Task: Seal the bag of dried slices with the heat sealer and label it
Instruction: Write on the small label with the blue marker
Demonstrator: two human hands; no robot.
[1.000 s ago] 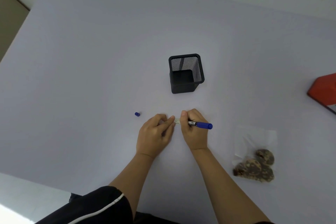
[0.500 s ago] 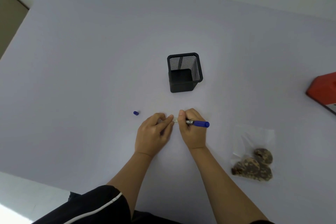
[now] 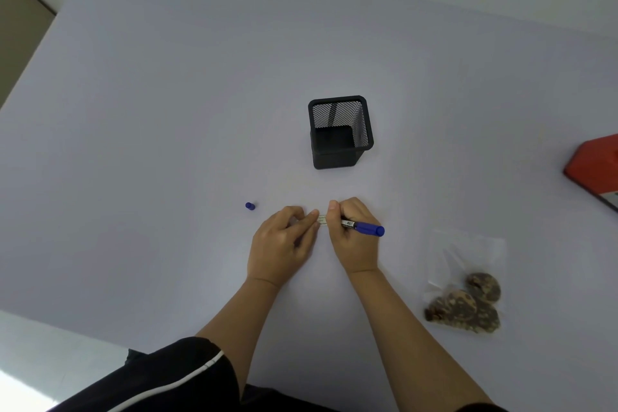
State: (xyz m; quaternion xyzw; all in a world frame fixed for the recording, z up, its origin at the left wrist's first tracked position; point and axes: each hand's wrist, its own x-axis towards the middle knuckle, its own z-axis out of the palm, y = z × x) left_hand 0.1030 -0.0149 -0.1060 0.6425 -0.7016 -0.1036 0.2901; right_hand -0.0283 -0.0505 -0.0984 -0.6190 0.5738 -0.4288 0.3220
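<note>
**Hands barely moved, pen on label**

Since 0.5 s ago hands & pen hold same spot. Right hand (image 3: 354, 237) grips pen (image 3: 364, 227), tip on small label (image 3: 322, 219). Left hand (image 3: 284, 241) curled, fingertips pinning label to desk (image 3: 167, 110). Bag (image 3: 466, 284) of dried slices lies right of the arms, well apart. Pen cap (image 3: 249, 206) left; mesh cup (image 3: 339, 132) behind.

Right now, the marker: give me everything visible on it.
The marker is slim, with a blue rear end, a dark barrel and a small white printed patch mid-barrel. It lies nearly level, rear end pointing right and slightly toward the person, gripped in the right hand, whose fingers hide the tip. The tip end meets a small pale label that the left hand pins to the table. Its blue cap lies apart, to the left.
</note>
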